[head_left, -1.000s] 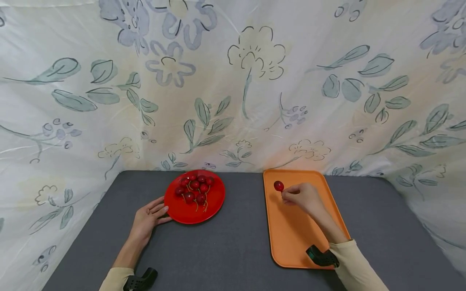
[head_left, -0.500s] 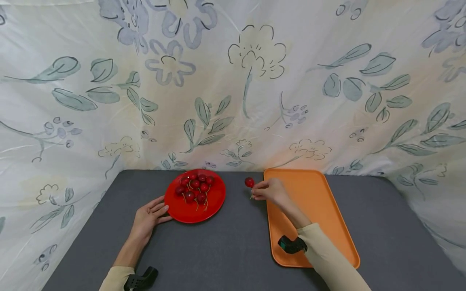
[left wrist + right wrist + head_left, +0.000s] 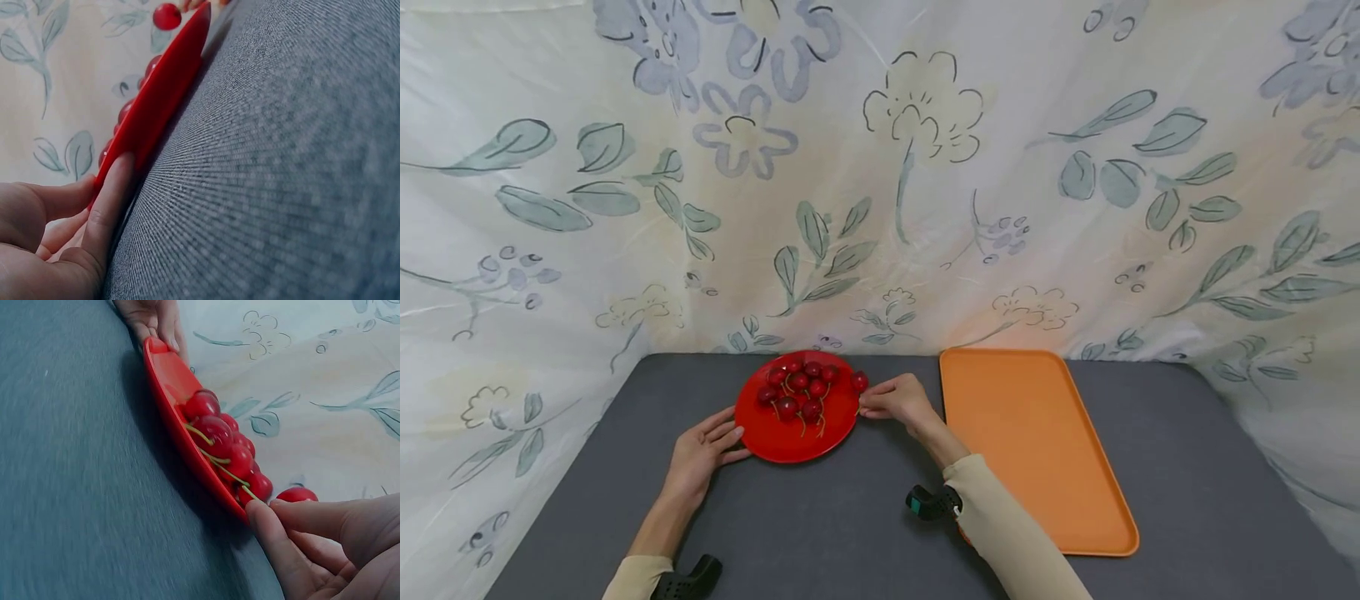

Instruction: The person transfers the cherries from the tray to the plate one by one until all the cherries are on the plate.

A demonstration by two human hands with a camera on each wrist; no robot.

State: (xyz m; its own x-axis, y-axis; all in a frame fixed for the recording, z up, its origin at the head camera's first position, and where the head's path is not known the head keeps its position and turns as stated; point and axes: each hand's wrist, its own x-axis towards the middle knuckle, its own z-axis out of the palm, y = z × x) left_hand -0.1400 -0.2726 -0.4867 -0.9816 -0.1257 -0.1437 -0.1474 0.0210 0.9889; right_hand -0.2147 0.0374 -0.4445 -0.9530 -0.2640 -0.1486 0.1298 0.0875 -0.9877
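Observation:
A red plate (image 3: 775,446) with several red cherries (image 3: 787,407) on green stems sits on the grey table. At its left edge my left hand (image 3: 694,460) pinches the rim, thumb over the top and fingers along the outer side, as the left wrist view shows. My right hand (image 3: 898,402) is at the plate's right rim, pinching a single cherry (image 3: 860,382) by its stem. That cherry hangs in the air above the rim in the left wrist view, and in the right wrist view the cherry (image 3: 297,494) is partly hidden behind the fingers.
An orange tray (image 3: 1033,450) lies to the right, its lower left corner under my right forearm. Grey table surface (image 3: 820,525) stretches in front of the plate. A floral cloth (image 3: 925,208) rises behind the table's back edge.
My right hand has carried the cherry leftward from above the orange tray to the plate's right rim. The left hand and the plate have stayed in place.

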